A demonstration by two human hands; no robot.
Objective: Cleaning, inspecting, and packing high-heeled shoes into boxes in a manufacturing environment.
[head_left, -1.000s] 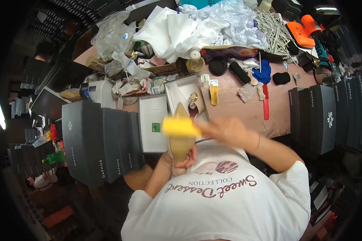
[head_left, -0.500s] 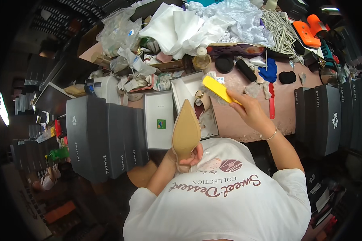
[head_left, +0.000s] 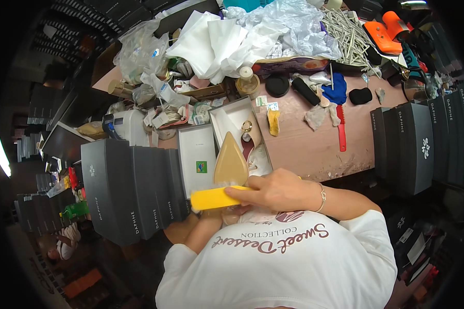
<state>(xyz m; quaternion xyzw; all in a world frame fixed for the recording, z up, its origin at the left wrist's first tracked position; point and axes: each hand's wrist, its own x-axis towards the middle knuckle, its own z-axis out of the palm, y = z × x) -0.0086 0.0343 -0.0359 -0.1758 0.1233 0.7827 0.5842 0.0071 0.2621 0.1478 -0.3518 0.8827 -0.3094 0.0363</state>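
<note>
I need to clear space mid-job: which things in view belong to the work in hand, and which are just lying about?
In the job:
yellow brush, in the right hand
pointed beige shoe, sole showing
probably the open shoebox with another shoe inside

Apparently lying about:
red comb-like tool
blue cloth
pale sticks

A shoe workshop or packing room, it seems: matching dark shoeboxes (head_left: 111, 190) flank a worn pink counter (head_left: 314, 149), where a yellow brush (head_left: 211, 199) crosses the upturned sole (head_left: 231, 159) of a pointed shoe (head_left: 230, 172) and an open box (head_left: 222, 114) holds a second shoe (head_left: 248, 149). White paper (head_left: 203, 44), plastic bags (head_left: 139, 54) and pale sticks (head_left: 345, 38) crowd the far side.
</note>
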